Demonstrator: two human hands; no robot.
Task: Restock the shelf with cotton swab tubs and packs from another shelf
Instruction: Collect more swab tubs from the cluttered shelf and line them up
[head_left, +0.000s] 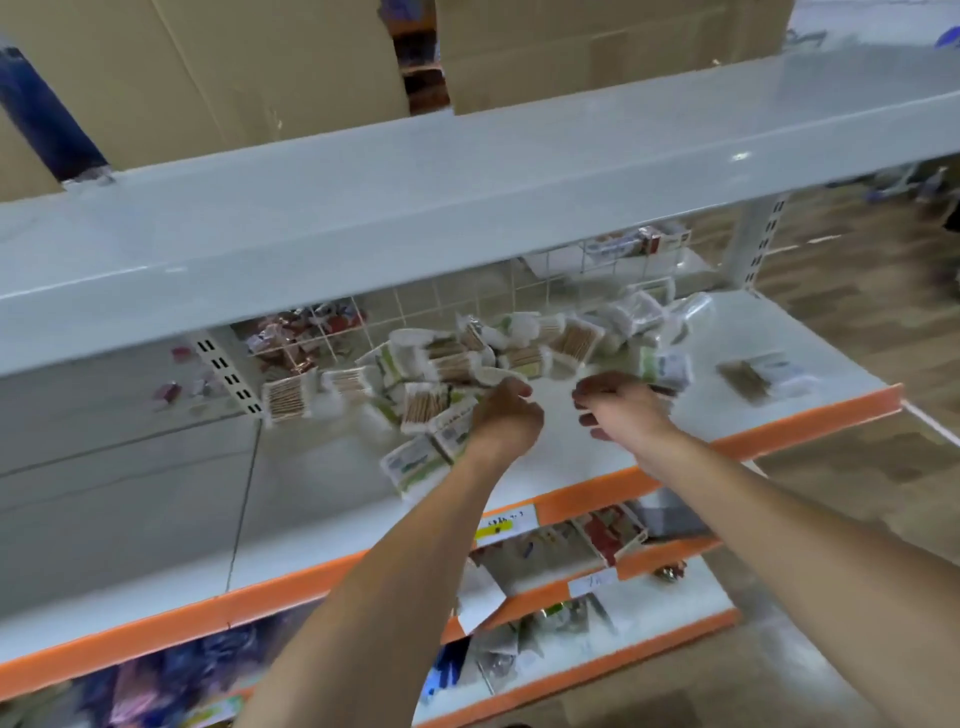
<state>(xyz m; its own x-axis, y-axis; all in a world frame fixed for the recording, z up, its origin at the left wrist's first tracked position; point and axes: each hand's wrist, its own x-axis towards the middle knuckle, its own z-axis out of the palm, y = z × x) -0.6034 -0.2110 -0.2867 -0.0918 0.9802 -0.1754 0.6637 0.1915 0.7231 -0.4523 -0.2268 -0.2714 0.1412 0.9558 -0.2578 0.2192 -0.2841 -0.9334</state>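
On the white shelf (322, 519) with the orange front edge, a heap of cotton swab packs (467, 364) is lying against the wire grid back (467, 296). One separate pack (763, 376) is sitting apart to the right. Both hands are reaching in at the heap's near edge: the left hand (506, 415) is curling its fingers against a pack, grip unclear through blur; the right hand (618, 405) is hanging loosely curled, seemingly holding nothing. Cardboard boxes (208, 67) are standing on the top shelf.

white shelf (597, 457) with orange edge carries heaped cotton swab packs (457, 364)
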